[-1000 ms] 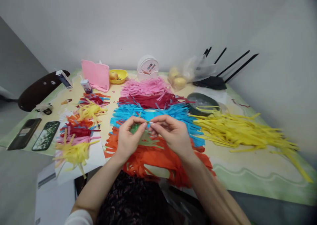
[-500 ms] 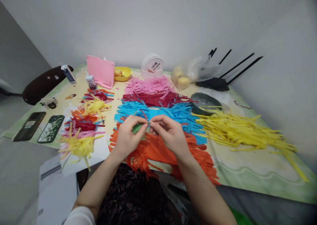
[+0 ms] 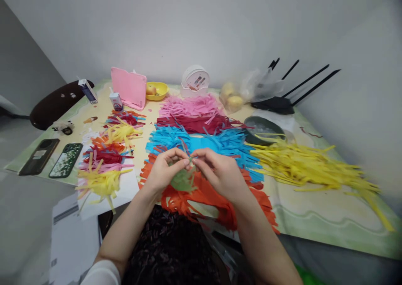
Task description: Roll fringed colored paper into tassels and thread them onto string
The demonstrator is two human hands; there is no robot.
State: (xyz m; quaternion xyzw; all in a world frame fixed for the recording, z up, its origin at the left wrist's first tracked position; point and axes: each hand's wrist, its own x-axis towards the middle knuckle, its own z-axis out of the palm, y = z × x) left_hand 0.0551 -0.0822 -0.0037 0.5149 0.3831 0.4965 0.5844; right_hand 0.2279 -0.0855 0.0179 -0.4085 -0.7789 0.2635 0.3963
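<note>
Left grip (image 3: 163, 170): I'm pinching the green fringe (image 3: 182, 180).
Right grip (image 3: 222, 172): I'm pinching its top.
Fringe: I'm favouring light, even tension.

Single head-worn view, facing forward and down, near the table (image 3: 301, 211), wall (image 3: 220, 25) beyond

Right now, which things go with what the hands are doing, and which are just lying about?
Seem part of the work:
green fringe, held by left hand; right hand touching
orange fringe, blue fringe, red fringe, pink fringe, yellow fringe
small multicoloured bundles

Seem just lying about:
two phones
pink case
yellow bowl
drink cartons
bagged fruit
</note>
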